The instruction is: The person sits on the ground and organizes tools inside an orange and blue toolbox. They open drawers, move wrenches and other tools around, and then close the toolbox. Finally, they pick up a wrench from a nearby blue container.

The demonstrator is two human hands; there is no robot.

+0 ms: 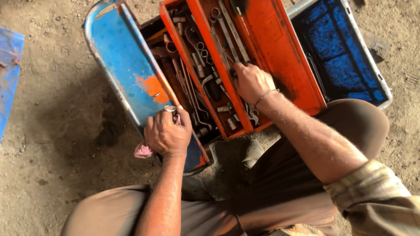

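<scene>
An opened metal toolbox sits on the dirt floor in front of me, with a blue outer lid (122,65) at left and orange trays (271,48) in the middle. My left hand (167,133) is closed on a pink rag (143,150) and a small metal socket (170,109), resting on the blue lid's near end. My right hand (250,81) reaches into the orange tray, fingers curled down among the spanners (227,37) and sockets (224,109). What it grips there is hidden under the hand.
A second blue lid (341,52) lies open at right. The deep middle compartment (186,83) holds rusty wrenches and bars. Another blue panel (8,70) shows at the left edge. My knees and brown trousers (284,183) fill the foreground. My shoe (245,150) rests by the box.
</scene>
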